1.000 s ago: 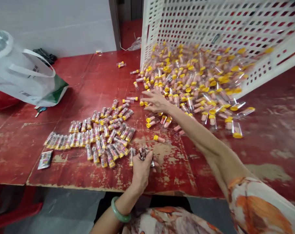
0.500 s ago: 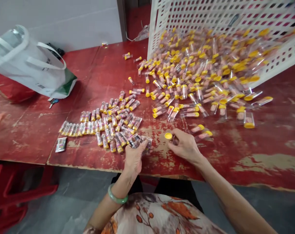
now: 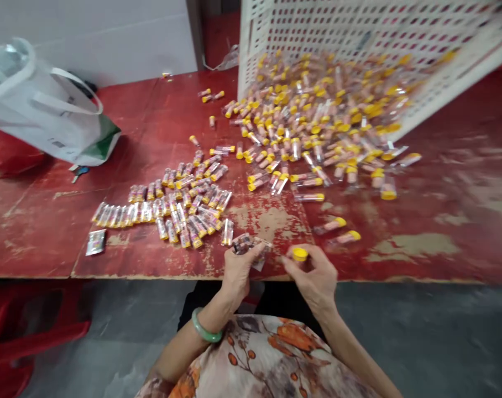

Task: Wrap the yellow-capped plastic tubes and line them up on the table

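In my left hand (image 3: 236, 276), pinched under the thumb, are small dark printed packets (image 3: 245, 242) in shiny film, held just above the table's front edge. My right hand (image 3: 319, 276) grips a yellow-capped clear tube (image 3: 299, 254) by its sides, cap facing up; fingers hide most of the tube. The hands are close together but apart. Left of my left hand lies a group of filled, printed tubes (image 3: 176, 215), some lined up in a row. Two loose yellow-capped tubes (image 3: 331, 225) lie beyond my right hand.
A white perforated plastic basket (image 3: 246, 61) lies tipped on its side, with a large heap of yellow-capped tubes (image 3: 292, 121) spilling onto the red table (image 3: 151, 127). At left stand a white bag (image 3: 56, 121) and a silver sachet (image 3: 96, 242). A red stool (image 3: 35, 337) is below.
My right hand has drawn back towards the table's front edge and nearer my left hand, still holding the tube. My left hand has shifted away from the group of filled tubes. The view has moved slightly.
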The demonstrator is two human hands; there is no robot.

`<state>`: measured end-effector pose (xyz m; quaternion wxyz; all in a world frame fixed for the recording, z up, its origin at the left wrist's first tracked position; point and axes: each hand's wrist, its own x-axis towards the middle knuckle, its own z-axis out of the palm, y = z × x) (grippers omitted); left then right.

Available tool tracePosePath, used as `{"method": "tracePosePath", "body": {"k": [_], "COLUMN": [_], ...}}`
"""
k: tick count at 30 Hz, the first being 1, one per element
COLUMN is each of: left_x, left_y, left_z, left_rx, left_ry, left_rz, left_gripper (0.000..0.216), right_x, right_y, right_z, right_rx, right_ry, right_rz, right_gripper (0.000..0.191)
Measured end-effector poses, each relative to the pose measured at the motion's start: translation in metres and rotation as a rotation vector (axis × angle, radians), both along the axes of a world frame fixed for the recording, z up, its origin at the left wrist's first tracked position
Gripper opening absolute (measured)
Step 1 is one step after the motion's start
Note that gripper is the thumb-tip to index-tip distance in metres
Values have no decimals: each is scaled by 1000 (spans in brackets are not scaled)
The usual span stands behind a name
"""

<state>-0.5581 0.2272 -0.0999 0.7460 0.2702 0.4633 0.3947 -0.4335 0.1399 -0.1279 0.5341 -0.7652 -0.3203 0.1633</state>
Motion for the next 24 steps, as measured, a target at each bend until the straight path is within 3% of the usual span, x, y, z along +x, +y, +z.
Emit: {"method": "tracePosePath", "body": {"k": [2, 4, 7, 10, 14, 17, 19, 24], "left_x": [3, 6, 9, 11, 16, 21, 23, 15], "left_y": [3, 8, 13, 12, 3, -6, -11, -13], "left_z": [-2, -3, 0, 6, 10, 10, 10, 12], "left_rx": [-41, -96, -145, -133, -102, -73, -60, -33], "left_ry": [20, 48, 59, 0, -46, -75, -93, -26], "left_rz": [32, 65, 86, 107, 77, 62, 20, -148], "left_gripper": [33, 35, 35, 34, 35, 35, 33, 34], "right_x": [30, 58, 87, 95, 69, 26, -1, -17], "right_y": [-17, -25, -10, 17, 24, 12, 9, 16], "right_z": [-5, -9, -14, -9, 10, 21, 22, 18], "right_rx": [-67, -219, -420, -425, -178, 23, 59, 76], "right_ry": [-357, -544, -544, -510, -443, -13, 217, 329], "right_rz": [-321, -490, -404, -258, -206, 15, 117, 51], "right_gripper": [19, 19, 24, 24, 21, 26, 27, 24]}}
